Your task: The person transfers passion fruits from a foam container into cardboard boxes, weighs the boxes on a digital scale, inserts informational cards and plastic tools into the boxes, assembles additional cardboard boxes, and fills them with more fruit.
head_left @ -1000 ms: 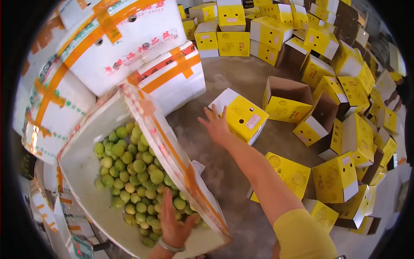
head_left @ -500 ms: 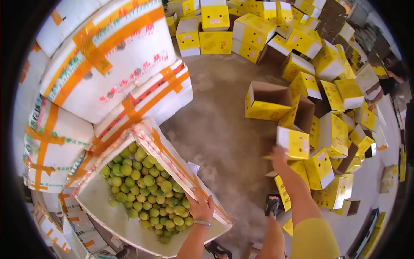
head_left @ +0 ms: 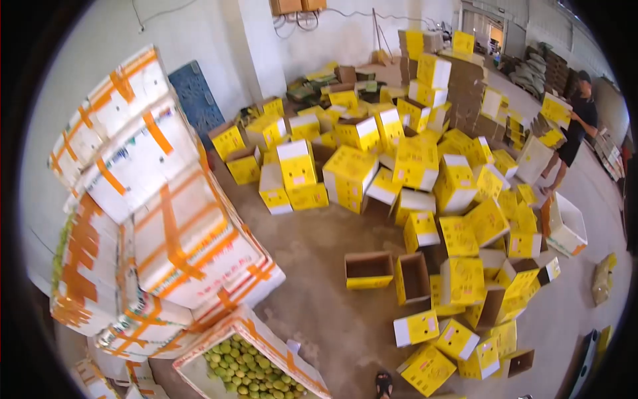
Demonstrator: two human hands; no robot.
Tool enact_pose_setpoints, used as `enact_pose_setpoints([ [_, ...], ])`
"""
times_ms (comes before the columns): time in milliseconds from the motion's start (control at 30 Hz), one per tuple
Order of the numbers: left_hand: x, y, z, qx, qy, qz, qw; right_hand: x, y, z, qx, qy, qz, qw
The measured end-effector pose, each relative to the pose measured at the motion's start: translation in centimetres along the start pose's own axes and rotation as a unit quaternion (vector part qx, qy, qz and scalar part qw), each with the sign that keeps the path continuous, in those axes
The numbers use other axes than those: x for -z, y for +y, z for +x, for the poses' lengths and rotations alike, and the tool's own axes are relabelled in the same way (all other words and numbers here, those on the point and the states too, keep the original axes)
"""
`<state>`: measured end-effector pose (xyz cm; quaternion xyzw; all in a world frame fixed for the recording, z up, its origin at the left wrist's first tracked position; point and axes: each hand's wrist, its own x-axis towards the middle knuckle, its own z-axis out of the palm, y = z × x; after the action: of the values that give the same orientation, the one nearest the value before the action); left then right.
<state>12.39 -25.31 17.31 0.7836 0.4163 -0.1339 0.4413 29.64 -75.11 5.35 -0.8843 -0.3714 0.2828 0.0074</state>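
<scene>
Neither my left hand nor my right hand shows in the frame. At the bottom, a white foam box (head_left: 187,368) with orange tape on its rim holds many green round fruits (head_left: 246,370). Right of it, across the floor, lies a yellow and white carton (head_left: 416,327), closed on top, beside other cartons. Two open cartons, one (head_left: 369,271) lying wide and another (head_left: 413,279) next to it, show brown insides. A foot in a dark sandal (head_left: 383,384) is at the bottom edge.
Taped white foam boxes (head_left: 179,233) are stacked at the left. Yellow cartons (head_left: 349,174) are heaped across the middle and right. At the far right a person (head_left: 579,126) stands holding a carton. A blue panel (head_left: 197,96) leans on the wall.
The view has swung up and back, showing the walls and another person. Both hands have left the frame. The closed carton, earlier under a hand near the fruit box, now lies by the cartons at right.
</scene>
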Motion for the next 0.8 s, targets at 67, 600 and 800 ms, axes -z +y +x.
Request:
enact_pose_setpoints([
  [67, 0.5, 4.3, -1.4, 0.001, -0.004, -0.025, 1.000, 3.4, 6.3, 1.6, -0.025, 0.059, 0.094, 0.993],
  [600, 11.2, 14.3, 5.9, 0.145, -0.124, -0.030, 0.981, 37.0, 1.0, 16.5, -0.249, 0.168, 0.440, 0.846],
  [800, 22.0, 16.3, 17.9, 0.073, -0.033, 0.073, 0.994, 33.1, -0.9, 17.2, -0.421, 0.002, 0.488, 0.764],
])
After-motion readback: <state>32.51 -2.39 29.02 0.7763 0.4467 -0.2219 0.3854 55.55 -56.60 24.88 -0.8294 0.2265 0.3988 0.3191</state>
